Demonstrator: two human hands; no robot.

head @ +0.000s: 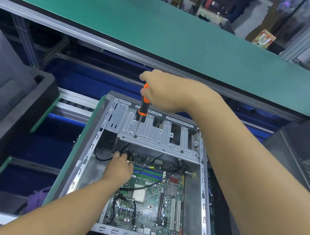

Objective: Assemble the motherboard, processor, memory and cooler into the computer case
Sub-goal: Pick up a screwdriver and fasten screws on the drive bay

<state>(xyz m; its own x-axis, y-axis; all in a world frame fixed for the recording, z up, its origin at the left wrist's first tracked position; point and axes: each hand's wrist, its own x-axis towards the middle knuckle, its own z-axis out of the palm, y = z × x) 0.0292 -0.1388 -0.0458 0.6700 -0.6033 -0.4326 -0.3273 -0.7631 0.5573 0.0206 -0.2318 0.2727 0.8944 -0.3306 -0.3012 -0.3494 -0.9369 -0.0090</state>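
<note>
Above the silver drive cage [157, 135], the right hand [165, 93] grips the orange-and-black screwdriver [144, 104] near upright, its tip set on the cage's sheet metal. Lower left, the left hand [119, 166] reaches inside, fingers curled round a thin black cable [102, 158] at the far corner of the green motherboard [148, 210]. The board lies flat in the open grey metal computer case [202, 191], with the square silver processor [139, 194] seated mid-board.

The orange-and-black-handled screwdriver [144, 101] stands out against the bare silver-grey sheet-metal computer case [203, 183]. The green printed motherboard [146, 212] carries alternating blue and green memory slots [149, 173]. A purple bundle, perhaps cloth [38, 197], shows blurred.
</note>
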